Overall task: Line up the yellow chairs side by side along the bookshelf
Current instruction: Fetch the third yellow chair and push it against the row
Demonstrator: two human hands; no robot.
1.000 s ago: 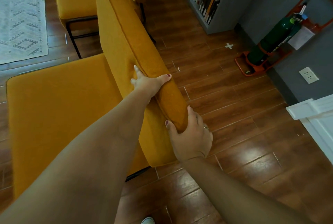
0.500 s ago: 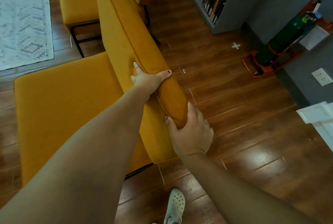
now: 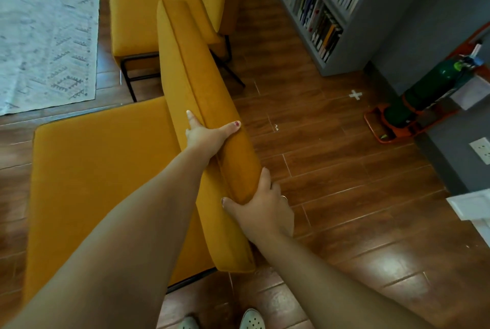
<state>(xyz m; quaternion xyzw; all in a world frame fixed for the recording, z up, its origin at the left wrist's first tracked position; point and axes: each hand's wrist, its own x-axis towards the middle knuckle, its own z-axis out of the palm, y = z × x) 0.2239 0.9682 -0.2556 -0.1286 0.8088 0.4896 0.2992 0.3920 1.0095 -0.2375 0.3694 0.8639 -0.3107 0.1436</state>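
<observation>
A yellow upholstered chair (image 3: 100, 169) stands right in front of me, its seat to the left and its backrest running up the middle of the view. My left hand (image 3: 209, 134) grips the top of that backrest, thumb over the far side. My right hand (image 3: 261, 205) clasps the backrest's near end. A second yellow chair (image 3: 159, 13) with black metal legs stands just beyond, its back toward the grey bookshelf (image 3: 328, 10) at the upper right. The two chairs nearly touch.
A pale patterned rug (image 3: 45, 29) covers the floor at upper left. A green cylinder in an orange stand (image 3: 421, 98) leans against the grey wall at right. A white tape cross (image 3: 355, 95) marks the wooden floor. White furniture edge (image 3: 474, 206) at far right. My shoes (image 3: 252, 320) show below.
The view has pulled back and tilted: the held chair sits lower in frame, more of the far chair and bookshelf shows, and my feet have stepped into view. Both hands keep their grip.
</observation>
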